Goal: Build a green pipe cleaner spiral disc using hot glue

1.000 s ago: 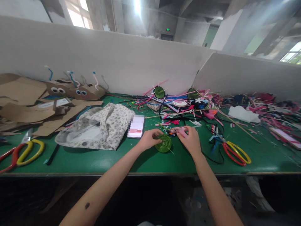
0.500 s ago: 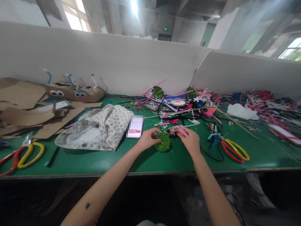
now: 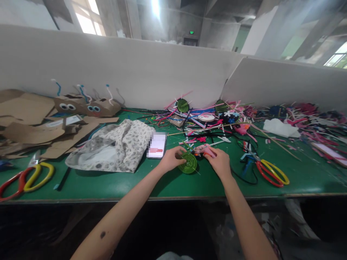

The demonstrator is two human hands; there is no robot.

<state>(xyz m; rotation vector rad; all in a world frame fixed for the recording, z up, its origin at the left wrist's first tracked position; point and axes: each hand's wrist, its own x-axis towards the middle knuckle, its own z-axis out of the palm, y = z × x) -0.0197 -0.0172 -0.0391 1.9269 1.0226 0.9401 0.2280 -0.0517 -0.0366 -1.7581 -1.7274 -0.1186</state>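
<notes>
Seen from the green disc (image 3: 190, 164) as clock centre, the left hand (image 3: 170, 160) sits at nine, thumb and fingers pinching its edge, above the desk (image 3: 168, 185). The right hand (image 3: 219, 161), at three, pinches a small pink object (image 3: 211, 151) toward two. The phone (image 3: 159, 142) lies toward ten, red-and-yellow scissors (image 3: 272, 172) at three.

Along the front edge, a bare strip of green tabletop (image 3: 187, 189) is offered between the two forearms (image 3: 135, 196), by which its sides are closed off. Beyond the right forearm, the way is obstructed by a black cord (image 3: 249, 183) and scissors (image 3: 272, 173); beyond the left, by patterned cloth (image 3: 128, 144) and a phone (image 3: 158, 145). The back is blocked by tangled craft strips (image 3: 199, 119) and a pale partition (image 3: 135, 72).
</notes>
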